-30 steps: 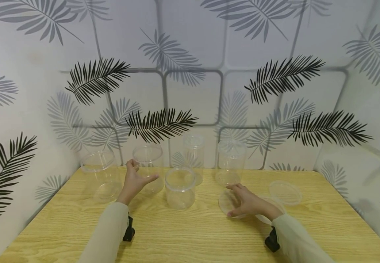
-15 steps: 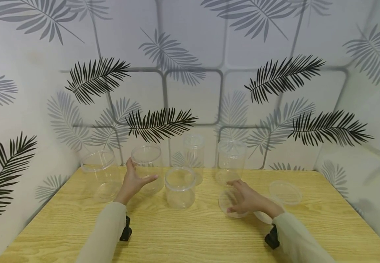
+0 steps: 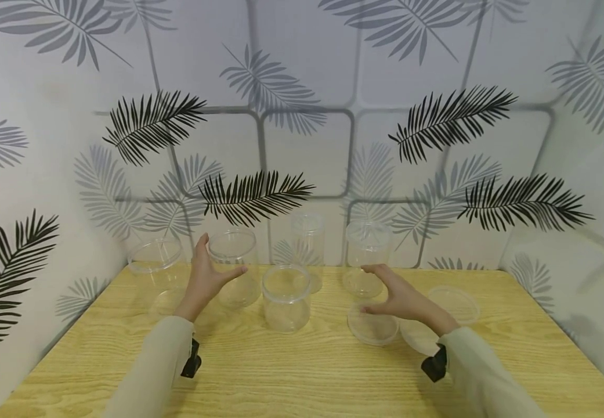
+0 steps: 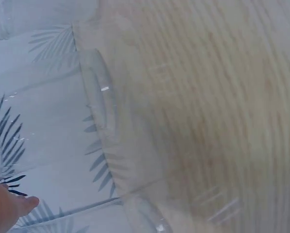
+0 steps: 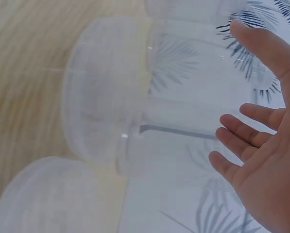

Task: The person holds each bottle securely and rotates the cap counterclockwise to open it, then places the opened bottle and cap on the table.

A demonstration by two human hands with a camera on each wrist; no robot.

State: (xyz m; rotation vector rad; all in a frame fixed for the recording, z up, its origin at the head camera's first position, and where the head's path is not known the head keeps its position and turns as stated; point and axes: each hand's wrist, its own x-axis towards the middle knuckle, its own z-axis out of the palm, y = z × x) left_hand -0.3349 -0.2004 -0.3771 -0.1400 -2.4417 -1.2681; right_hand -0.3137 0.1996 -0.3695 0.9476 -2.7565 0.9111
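Note:
In the head view my left hand (image 3: 209, 277) is beside a tall clear plastic jar (image 3: 234, 287) without a lid. Its fingers are at the jar's left side, with the thumb stretched across the front. A bit of that hand (image 4: 6, 206) shows in the left wrist view's lower corner. My right hand (image 3: 403, 301) hovers over a round clear lid (image 3: 373, 335) lying on the table, thumb and fingers spread and nothing between them. The right wrist view shows this hand (image 5: 264, 150) with loose fingers, apart from the lid (image 5: 98, 92).
A wide lidless jar (image 3: 155, 267) stands far left, a short lidless jar (image 3: 287, 307) in the middle. Behind are a narrow lidded jar (image 3: 308, 249) and a wider lidded one (image 3: 367, 255). Two more lids lie right, one nearer (image 3: 419, 338), one farther (image 3: 454, 305).
The tall jar has shifted slightly left, and my left hand has moved left and up with its fingers spreading. My right hand has risen off the lid, which stays in place.

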